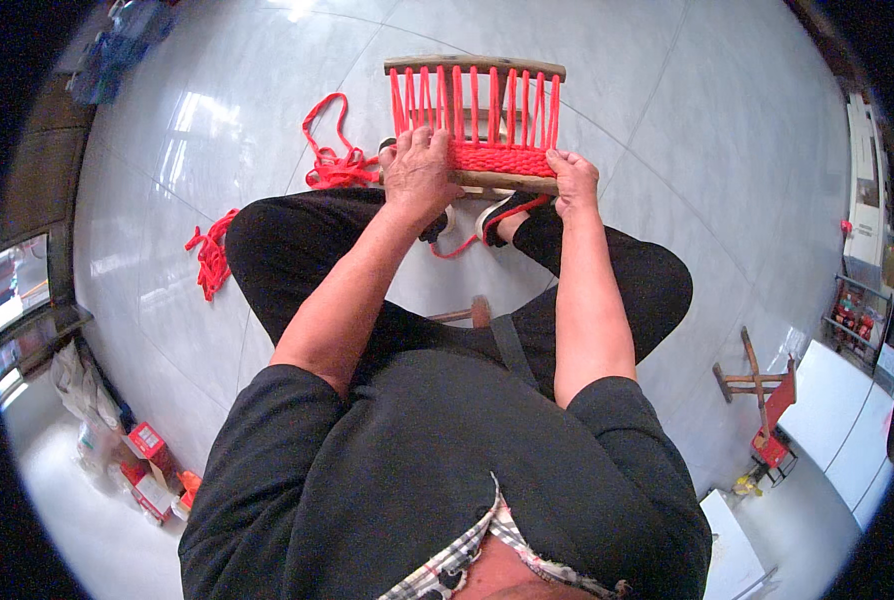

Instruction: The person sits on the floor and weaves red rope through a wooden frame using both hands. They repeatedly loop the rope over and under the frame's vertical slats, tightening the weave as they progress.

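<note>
A small wooden stool frame (pixel 475 63) stands before me between my knees. Red cord strands (pixel 474 105) run from its far rail towards the near rail, where a tightly woven red band (pixel 498 159) lies. My left hand (pixel 419 174) rests over the left end of the band, fingers spread on the strands. At the right end, my right hand (pixel 575 178) grips the corner, thumb on the band's edge. Loose red cord (pixel 338 169) is heaped on the floor beside my left hand. Another length of cord (pixel 454 253) trails near my shoes under the frame.
A second bundle of red cord (pixel 214 259) lies by my left knee. A folding wooden stool (pixel 754 382) lies at the right, near white panels (pixel 826 401). Red boxes (pixel 149 442) and plastic bags stand at lower left.
</note>
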Motion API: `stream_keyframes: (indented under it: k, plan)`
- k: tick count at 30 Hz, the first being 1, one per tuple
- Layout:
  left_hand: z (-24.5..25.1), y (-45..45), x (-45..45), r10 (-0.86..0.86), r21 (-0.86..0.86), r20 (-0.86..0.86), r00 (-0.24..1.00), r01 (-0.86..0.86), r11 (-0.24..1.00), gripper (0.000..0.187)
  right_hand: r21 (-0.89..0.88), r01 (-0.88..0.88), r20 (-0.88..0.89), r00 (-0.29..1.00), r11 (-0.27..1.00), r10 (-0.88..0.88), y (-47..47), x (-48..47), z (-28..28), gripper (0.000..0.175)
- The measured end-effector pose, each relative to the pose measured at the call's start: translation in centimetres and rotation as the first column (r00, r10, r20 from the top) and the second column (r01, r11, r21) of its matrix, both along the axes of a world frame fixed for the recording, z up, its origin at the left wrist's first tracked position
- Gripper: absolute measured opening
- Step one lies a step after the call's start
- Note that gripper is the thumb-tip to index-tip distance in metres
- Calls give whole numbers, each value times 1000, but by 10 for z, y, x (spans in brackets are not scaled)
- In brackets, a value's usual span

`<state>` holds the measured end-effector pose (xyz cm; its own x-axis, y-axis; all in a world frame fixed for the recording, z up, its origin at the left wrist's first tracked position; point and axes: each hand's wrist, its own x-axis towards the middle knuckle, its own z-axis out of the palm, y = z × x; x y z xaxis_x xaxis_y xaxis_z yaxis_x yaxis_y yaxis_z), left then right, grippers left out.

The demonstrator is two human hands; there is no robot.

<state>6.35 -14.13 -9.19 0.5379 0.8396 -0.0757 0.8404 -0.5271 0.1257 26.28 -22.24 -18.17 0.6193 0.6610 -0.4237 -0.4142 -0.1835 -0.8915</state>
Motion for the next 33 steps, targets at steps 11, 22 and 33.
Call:
stream_keyframes:
  k: [11, 22, 33]
  plan:
    - [-8, -2, -19, -71, 5, 234, 970, 72, 997, 63, -16, 28, -58, 998, 999, -29, -1, 10, -2, 17]
    - [-3, 10, -31, -35, -150, 179, 983, 62, 987, 63, -57, 3, -4, 1000, 998, -3, -5, 14, -1, 16]
    - [-50, 54, -49, 503, -499, 665, 551, -173, 849, 56, -100, -15, 53, 998, 995, 20, -6, 13, 9, 17]
